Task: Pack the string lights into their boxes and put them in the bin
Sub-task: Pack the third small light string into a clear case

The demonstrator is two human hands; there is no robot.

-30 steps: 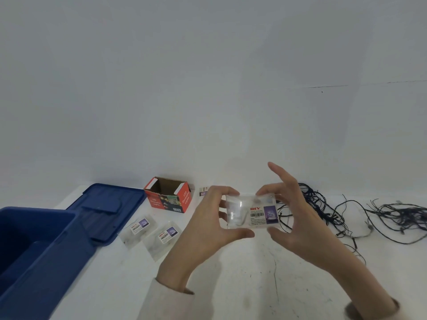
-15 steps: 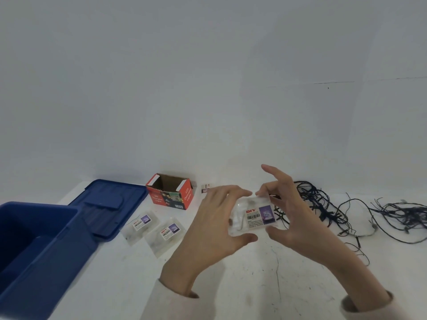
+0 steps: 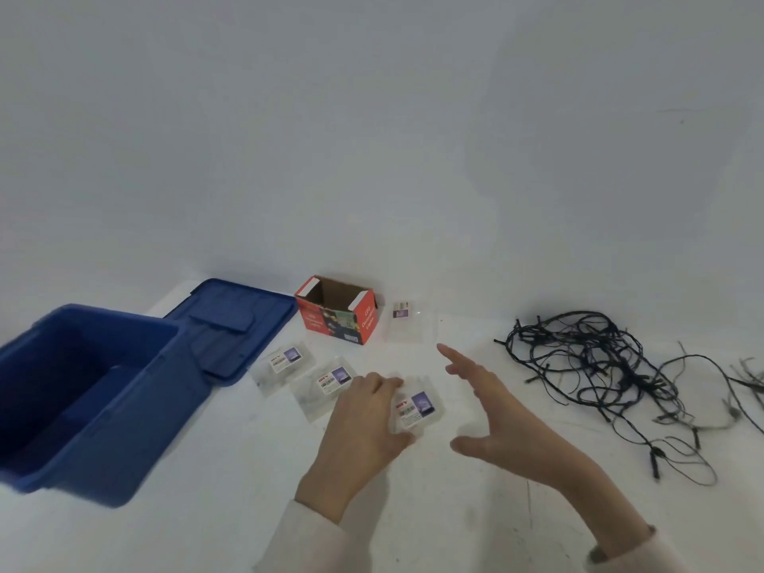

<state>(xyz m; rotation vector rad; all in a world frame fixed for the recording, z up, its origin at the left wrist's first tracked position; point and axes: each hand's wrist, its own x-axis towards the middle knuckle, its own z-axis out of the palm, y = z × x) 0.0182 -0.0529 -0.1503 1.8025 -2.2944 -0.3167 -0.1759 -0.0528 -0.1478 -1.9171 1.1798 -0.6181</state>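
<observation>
Pinching a clear packet (image 3: pixel 417 407), the grip of the left hand (image 3: pixel 364 419) sits low over the desk (image 3: pixel 206 510), perhaps touching it. The right hand (image 3: pixel 496 411), released with fingers spread, is nearer the string lights (image 3: pixel 587 357), a tangle stretched sideways off to its right.

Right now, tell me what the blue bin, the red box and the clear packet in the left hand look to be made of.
The blue bin: moulded plastic, likely; smooth, uniform colour, rounded rim.
The red box: cardboard, printed outside; brown raw inside shows.
The clear packet: thin transparent plastic, seemingly glossy, with a paper-like label; the table shows through it.
</observation>
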